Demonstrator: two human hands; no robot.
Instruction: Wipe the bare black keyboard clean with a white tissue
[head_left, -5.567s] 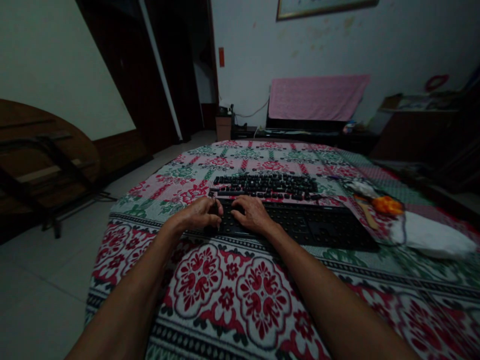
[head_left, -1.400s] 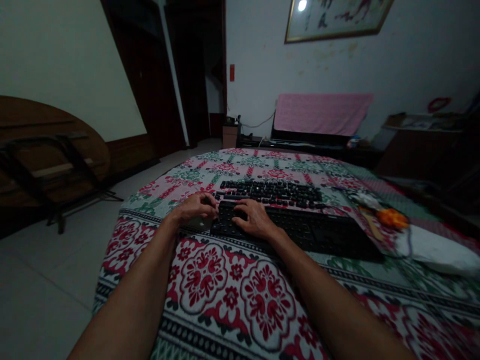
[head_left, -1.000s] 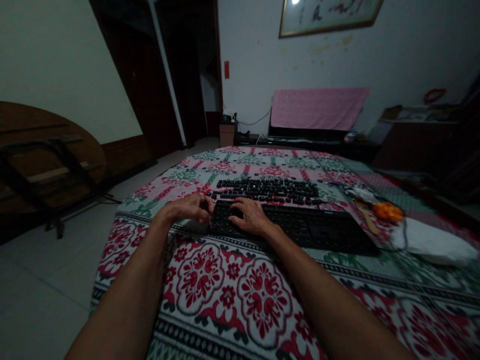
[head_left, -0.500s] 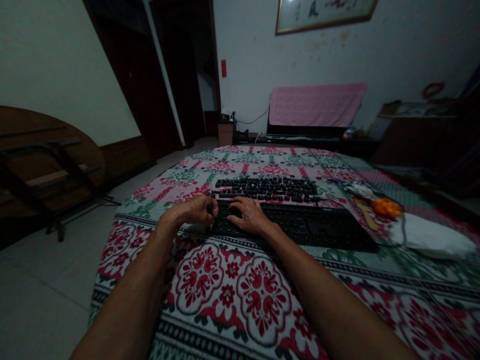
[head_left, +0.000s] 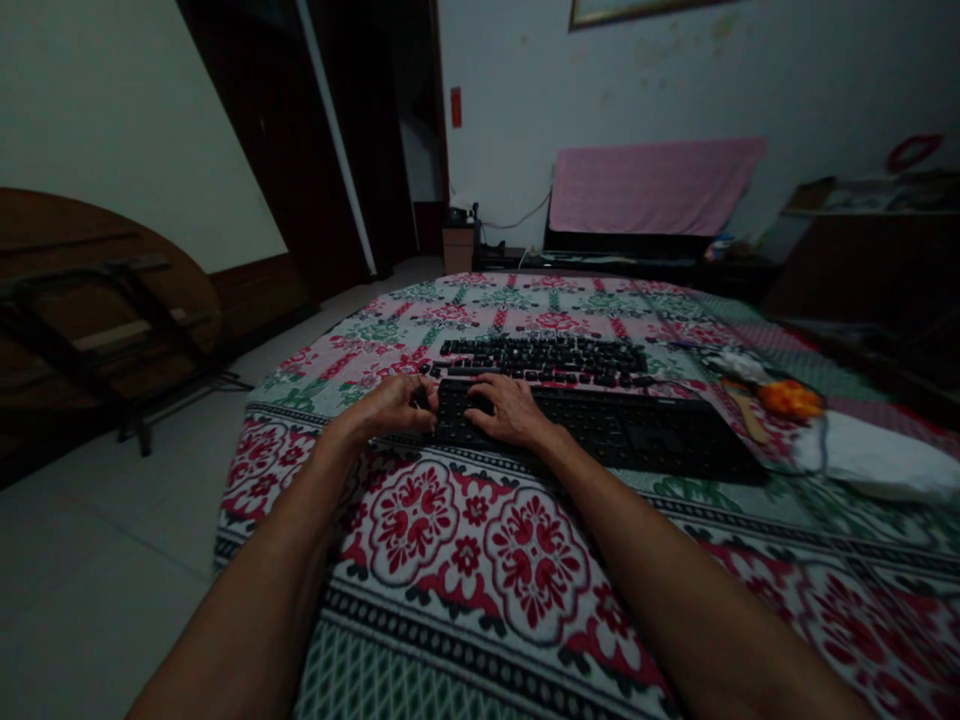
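Two black keyboards lie on a table under a red, white and green floral cloth (head_left: 465, 530). The near keyboard (head_left: 630, 435) is a flat dark slab; the far keyboard (head_left: 544, 358) lies just behind it with raised keys. My left hand (head_left: 394, 405) is at the near keyboard's left end, its fingers curled tight together; what they pinch is too dark to make out. My right hand (head_left: 506, 410) rests on the left part of the near keyboard, fingers laid over the keys.
An orange object (head_left: 784, 398), a wooden stick (head_left: 742, 420) and a white bundle (head_left: 877, 460) lie at the table's right. A folded round wooden table (head_left: 90, 300) leans at the left beside bare floor. A pink cloth (head_left: 652, 185) covers a screen at the back wall.
Both hands stay at the near keyboard's left end with only small finger movements. The camera has tilted down a little, so the wall picture has nearly left the view.
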